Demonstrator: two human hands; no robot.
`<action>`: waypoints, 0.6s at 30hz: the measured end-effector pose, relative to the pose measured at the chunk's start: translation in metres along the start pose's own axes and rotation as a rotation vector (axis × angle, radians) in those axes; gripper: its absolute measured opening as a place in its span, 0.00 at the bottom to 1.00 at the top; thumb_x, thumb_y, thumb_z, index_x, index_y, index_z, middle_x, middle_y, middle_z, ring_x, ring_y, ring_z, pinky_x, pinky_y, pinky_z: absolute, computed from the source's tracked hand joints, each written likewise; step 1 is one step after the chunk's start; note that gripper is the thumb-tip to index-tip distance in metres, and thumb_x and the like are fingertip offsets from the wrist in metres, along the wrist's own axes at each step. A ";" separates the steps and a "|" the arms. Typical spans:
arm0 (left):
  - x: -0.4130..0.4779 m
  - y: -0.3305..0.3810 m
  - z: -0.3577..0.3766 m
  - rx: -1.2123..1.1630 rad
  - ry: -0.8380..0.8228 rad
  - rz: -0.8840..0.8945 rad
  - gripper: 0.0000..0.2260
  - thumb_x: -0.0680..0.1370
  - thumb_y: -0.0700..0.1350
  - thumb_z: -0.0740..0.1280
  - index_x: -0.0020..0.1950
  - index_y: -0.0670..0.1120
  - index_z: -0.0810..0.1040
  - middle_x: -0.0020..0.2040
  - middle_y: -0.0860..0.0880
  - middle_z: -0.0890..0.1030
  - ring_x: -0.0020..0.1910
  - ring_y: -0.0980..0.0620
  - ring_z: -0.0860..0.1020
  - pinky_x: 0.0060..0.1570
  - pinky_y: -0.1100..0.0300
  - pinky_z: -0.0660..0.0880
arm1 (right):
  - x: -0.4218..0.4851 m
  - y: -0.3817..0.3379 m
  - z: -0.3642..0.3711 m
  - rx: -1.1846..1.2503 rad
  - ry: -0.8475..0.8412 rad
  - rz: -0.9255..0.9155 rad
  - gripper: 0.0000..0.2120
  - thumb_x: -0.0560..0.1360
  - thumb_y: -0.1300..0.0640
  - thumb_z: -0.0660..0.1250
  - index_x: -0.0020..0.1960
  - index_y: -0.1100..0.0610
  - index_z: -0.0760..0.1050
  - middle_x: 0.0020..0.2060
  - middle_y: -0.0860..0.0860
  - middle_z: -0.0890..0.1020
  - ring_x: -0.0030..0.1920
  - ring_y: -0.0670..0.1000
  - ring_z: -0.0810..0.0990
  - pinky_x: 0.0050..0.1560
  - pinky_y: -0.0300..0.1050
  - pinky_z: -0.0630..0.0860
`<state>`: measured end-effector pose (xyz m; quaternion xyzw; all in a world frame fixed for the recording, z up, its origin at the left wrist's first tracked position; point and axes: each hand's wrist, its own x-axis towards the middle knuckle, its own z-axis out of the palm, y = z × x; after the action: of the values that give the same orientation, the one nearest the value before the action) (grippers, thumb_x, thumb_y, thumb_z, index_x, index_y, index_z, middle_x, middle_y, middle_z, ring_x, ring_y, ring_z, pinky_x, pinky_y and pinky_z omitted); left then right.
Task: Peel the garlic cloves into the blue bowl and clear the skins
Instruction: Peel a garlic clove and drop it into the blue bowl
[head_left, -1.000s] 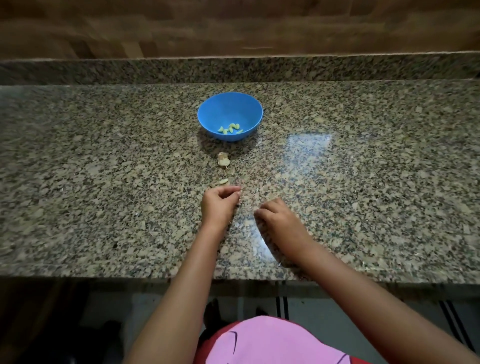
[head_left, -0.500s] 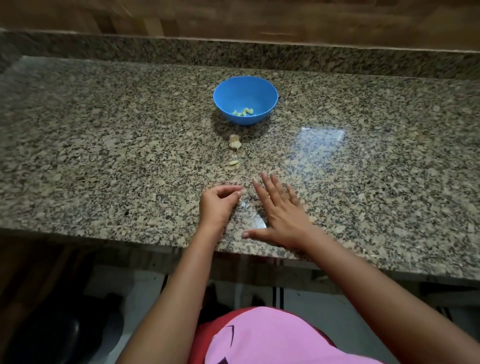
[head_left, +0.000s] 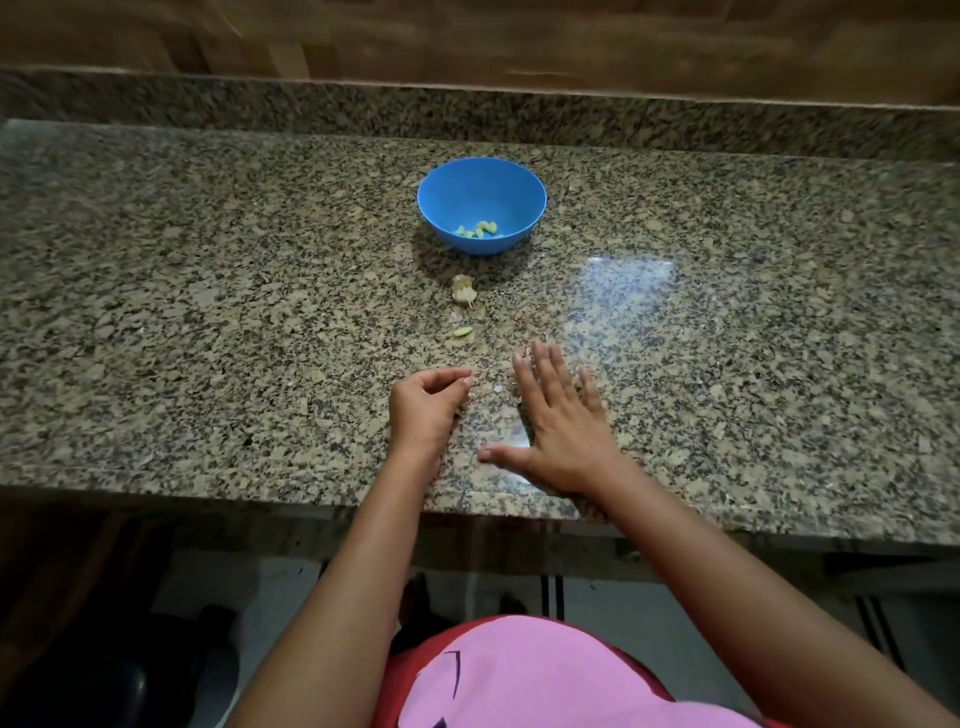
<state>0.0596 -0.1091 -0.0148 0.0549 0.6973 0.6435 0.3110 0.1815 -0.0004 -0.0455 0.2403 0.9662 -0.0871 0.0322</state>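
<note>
Left hand (head_left: 423, 410) curled, right hand (head_left: 563, 431) flat — blue bowl (head_left: 483, 192) beyond

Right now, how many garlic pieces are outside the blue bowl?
2: a garlic clump just before the blue bowl, and a small clove between it and the curled left hand, which may hide more.

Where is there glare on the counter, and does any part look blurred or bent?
Head view: a pale glare patch on the counter, right of the blue bowl; a soft shadow before the bowl; the right hand slightly blurred; counter edges bowed.
</note>
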 end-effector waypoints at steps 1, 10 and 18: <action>0.001 0.001 0.002 0.007 -0.007 0.005 0.04 0.73 0.37 0.70 0.45 0.45 0.82 0.42 0.48 0.83 0.41 0.54 0.81 0.40 0.65 0.77 | 0.007 0.001 -0.002 0.005 0.007 0.029 0.53 0.60 0.18 0.37 0.71 0.50 0.24 0.67 0.48 0.21 0.67 0.47 0.21 0.65 0.54 0.22; 0.014 0.012 0.016 0.077 -0.061 0.031 0.05 0.74 0.36 0.69 0.45 0.45 0.81 0.44 0.48 0.83 0.42 0.54 0.81 0.35 0.71 0.75 | 0.057 0.023 -0.026 0.246 0.153 0.144 0.35 0.74 0.32 0.47 0.75 0.51 0.56 0.75 0.48 0.53 0.75 0.50 0.42 0.72 0.55 0.35; 0.021 0.016 0.026 0.126 -0.107 0.021 0.04 0.74 0.37 0.69 0.45 0.45 0.81 0.40 0.47 0.81 0.32 0.56 0.74 0.27 0.67 0.69 | 0.040 0.026 -0.041 0.521 0.467 0.209 0.12 0.78 0.52 0.61 0.52 0.59 0.78 0.39 0.50 0.81 0.42 0.53 0.78 0.60 0.48 0.64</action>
<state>0.0505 -0.0744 -0.0073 0.1162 0.7182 0.5976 0.3370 0.1576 0.0485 -0.0136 0.3512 0.8631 -0.2694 -0.2431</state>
